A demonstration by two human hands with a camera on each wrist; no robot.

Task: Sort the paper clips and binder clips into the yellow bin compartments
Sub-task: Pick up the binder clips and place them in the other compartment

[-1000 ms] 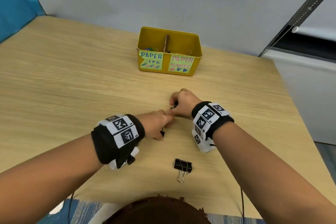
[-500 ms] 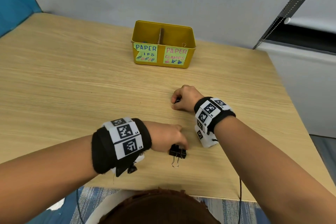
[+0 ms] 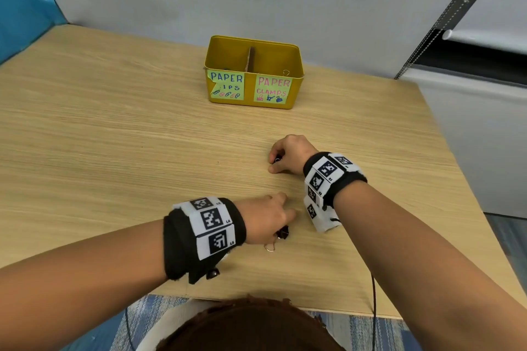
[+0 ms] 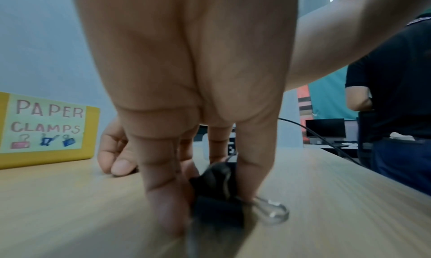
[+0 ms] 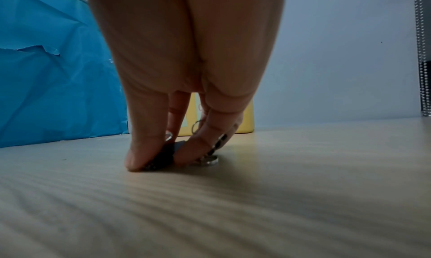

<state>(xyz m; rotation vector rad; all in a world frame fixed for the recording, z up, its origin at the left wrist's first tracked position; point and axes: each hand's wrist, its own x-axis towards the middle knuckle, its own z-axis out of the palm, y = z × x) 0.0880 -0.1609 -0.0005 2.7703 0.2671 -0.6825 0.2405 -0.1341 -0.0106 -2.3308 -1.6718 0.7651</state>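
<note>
Head camera is looking down and forward over the table (image 3: 114,137) toward the far yellow bin (image 3: 253,71). Both wrist cameras are sitting low, close behind fingers, facing far. All three are sharing the bin and tabletop.

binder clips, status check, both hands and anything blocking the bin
Left hand pinches a black binder clip at the table. Right hand pinches another binder clip. Path to the yellow bin looks clear.

On the table (image 3: 114,151), the compartmented bin (image 3: 253,48) sits at the far edge; right hand (image 3: 288,152) lies before it, left hand (image 3: 265,219) nearer, both over binder clips (image 3: 282,234).
</note>
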